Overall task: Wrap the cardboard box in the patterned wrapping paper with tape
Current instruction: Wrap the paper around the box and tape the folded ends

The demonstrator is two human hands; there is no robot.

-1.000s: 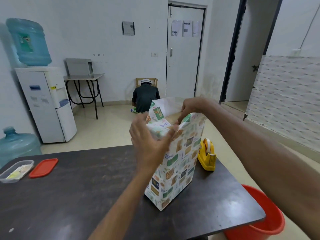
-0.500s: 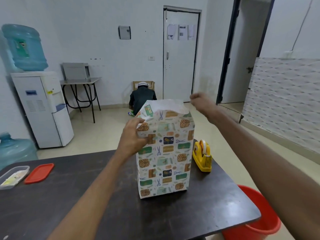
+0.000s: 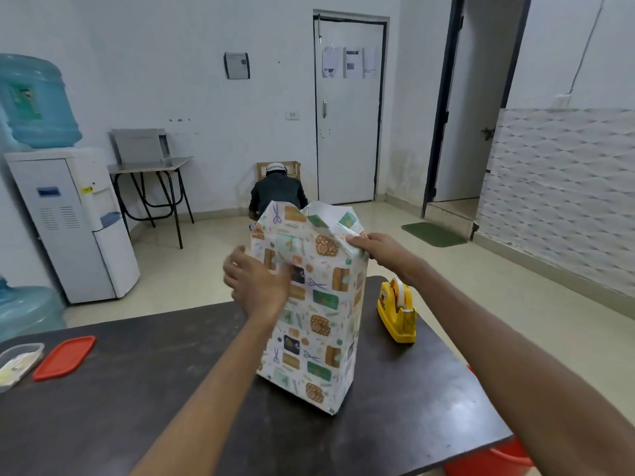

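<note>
On table [image 3: 137,389], right hand [image 3: 381,250] pinches wrapping paper [image 3: 316,304].

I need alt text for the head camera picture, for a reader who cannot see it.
A tall wrapped box stands upright on a dark table; the left hand touches its front and the right hand pinches its loose patterned paper at the top. A yellow tape dispenser stands to its right.

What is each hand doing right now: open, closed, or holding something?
Left hand: open, fingers pressed against the wrapping paper.
Right hand: pinching the paper's top edge.
</note>
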